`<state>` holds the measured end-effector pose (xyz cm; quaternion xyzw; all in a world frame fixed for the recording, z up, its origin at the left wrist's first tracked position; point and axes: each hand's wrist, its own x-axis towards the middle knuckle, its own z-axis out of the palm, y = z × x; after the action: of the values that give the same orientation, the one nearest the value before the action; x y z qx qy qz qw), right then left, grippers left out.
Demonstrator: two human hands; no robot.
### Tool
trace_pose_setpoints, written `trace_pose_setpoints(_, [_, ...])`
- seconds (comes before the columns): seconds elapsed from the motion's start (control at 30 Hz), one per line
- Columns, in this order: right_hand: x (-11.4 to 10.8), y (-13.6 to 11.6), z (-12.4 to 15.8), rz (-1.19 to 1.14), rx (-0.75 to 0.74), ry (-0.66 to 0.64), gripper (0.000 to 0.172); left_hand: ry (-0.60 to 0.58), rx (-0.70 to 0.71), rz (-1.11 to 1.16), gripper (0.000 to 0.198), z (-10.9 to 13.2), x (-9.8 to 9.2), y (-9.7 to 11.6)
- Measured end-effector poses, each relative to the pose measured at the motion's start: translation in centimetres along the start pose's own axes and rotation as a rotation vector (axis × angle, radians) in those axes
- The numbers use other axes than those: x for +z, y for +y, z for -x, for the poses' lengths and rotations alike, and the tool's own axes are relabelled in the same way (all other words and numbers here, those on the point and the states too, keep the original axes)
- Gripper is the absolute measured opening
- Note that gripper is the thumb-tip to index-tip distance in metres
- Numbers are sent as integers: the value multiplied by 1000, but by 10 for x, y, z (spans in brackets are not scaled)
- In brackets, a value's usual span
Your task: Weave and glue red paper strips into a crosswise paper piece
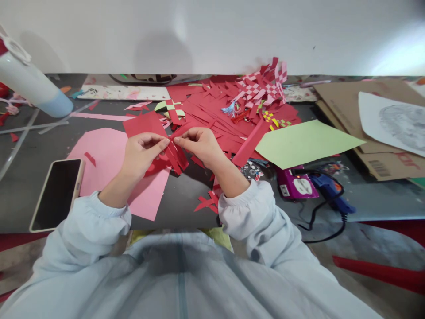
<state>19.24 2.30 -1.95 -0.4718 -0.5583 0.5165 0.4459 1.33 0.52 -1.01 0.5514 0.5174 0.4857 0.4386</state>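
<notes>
Several red paper strips (175, 158), pinched by left hand (141, 153) and right hand (199, 146) grip, bare tabletop (184, 197) toward edge

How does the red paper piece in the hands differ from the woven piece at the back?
The red piece is all red; the woven piece checkers red with pale strips. The red piece is pinched by left hand and right hand; the woven piece lies untouched on scraps. Both are paper strips.

Barcode (377, 168) and illegible red lettering (405, 158) on the cardboard (341, 102).
</notes>
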Motion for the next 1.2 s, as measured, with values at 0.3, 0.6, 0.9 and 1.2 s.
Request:
trace_pose_setpoints(0.3, [-2,1,0,28,-3,-17,46,3,-4,-48,9,-1,1,2])
trace_pose_setpoints(0.6, [-1,-5,1,86,4,-30,50,-19,11,-86,12,-1,0,0])
trace_pose_setpoints(0.9, [-1,-9,2,90,25,-21,49,-14,14,-131,9,0,0,4])
trace_pose_setpoints(1.2, [-2,-3,1,151,6,-44,34,-52,4,-166,10,0,0,3])
